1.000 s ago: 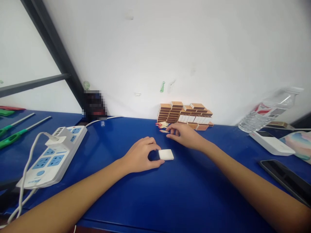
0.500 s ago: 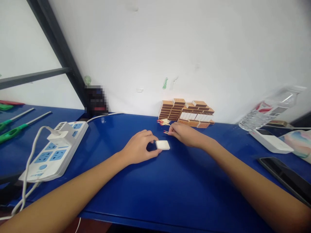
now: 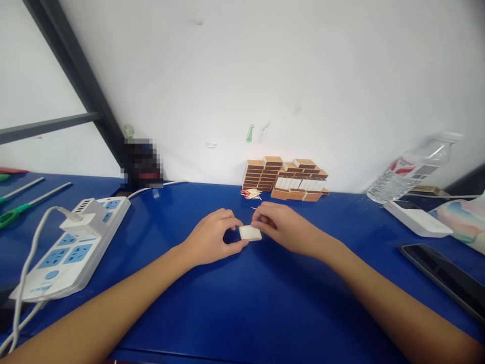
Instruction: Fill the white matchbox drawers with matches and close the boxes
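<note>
On the blue tabletop lies a small white matchbox tray (image 3: 250, 233). My left hand (image 3: 212, 236) grips its left end between thumb and fingers. Close over the tray's right side is my right hand (image 3: 282, 225), its fingers pinched. A red-tipped match (image 3: 253, 208) sticks out from those fingertips; whether there is more than one I cannot tell. Just beyond the hands lies a loose pile of matches (image 3: 252, 193) with red heads. Behind it, stacked matchboxes (image 3: 259, 174) stand against the wall.
At left are a white power strip (image 3: 71, 253) with a plugged-in charger and cable, and green-handled lighters (image 3: 17, 215). To the right a water bottle (image 3: 411, 169) leans on the wall near a white device (image 3: 417, 219) and a black phone (image 3: 443, 275).
My right hand has moved from beside the match pile toward me, to the tray, with a match in its fingers. The left hand keeps its hold on the tray. The view has shifted slightly.
</note>
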The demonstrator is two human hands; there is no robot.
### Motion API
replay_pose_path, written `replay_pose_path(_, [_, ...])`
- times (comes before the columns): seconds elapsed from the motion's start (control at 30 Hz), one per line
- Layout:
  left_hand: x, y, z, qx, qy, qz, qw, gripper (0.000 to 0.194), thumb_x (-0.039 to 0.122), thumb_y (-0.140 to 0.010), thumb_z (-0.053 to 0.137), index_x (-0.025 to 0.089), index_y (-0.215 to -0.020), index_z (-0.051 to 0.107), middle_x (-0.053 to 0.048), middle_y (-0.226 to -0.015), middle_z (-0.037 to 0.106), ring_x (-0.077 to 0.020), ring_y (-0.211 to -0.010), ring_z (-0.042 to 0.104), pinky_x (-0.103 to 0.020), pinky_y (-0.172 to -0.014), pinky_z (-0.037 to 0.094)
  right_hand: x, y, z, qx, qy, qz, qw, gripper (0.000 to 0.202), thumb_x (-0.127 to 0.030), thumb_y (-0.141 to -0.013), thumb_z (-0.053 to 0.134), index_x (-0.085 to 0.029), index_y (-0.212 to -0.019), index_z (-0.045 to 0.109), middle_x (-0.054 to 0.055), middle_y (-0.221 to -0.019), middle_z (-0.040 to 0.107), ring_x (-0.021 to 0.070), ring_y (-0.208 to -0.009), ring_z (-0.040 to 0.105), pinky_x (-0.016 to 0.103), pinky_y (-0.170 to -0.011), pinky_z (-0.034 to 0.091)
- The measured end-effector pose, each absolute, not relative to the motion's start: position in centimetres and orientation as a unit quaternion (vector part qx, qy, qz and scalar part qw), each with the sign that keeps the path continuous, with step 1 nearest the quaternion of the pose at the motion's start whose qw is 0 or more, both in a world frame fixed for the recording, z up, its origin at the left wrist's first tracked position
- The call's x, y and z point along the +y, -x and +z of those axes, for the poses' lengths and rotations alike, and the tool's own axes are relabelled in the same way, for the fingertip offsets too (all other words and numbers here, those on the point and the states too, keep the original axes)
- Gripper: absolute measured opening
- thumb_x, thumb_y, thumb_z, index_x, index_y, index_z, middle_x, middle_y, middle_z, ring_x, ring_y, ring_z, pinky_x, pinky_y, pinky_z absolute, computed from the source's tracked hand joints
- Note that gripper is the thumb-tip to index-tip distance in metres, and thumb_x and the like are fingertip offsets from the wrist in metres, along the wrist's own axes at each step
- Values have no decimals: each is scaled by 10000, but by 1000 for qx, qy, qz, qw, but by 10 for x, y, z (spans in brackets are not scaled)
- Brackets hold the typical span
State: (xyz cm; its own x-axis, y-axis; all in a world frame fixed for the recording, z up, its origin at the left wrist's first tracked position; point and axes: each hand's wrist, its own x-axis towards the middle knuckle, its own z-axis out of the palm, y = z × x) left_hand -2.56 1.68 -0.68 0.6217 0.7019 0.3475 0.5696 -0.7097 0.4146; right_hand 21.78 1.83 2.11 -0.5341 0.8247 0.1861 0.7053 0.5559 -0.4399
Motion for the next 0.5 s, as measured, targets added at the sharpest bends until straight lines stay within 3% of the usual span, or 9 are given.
replay_pose_path(0.2, [16, 26, -5, 352, -896, 238, 129, 295, 412, -892, 767, 217, -1110, 733, -28, -957, 666, -211, -898, 602, -359, -818, 493, 60, -235, 4, -809, 532, 131, 214, 109, -284, -947, 702, -179, -973, 690, 35, -869, 654, 174, -764, 579, 296, -694, 407])
replay_pose_path(0.37, [16, 26, -4, 356, -896, 233, 129, 265, 415, -892, 766, 212, -1058, 733, -29, -958, 665, -209, -887, 596, -363, -812, 489, 69, -231, -7, -810, 532, 138, 202, 156, -253, -987, 622, -180, -852, 647, 59, -888, 656, 186, -791, 589, 313, -724, 418])
replay_pose_path(0.5, [17, 26, -4, 361, -894, 234, 123, 264, 413, -898, 757, 206, -1059, 730, -29, -945, 661, -207, -871, 589, -368, -807, 486, 47, -224, 4, -823, 500, 165, 213, 149, -279, -1008, 592, -191, -901, 645, 59, -937, 651, 179, -808, 588, 307, -737, 435])
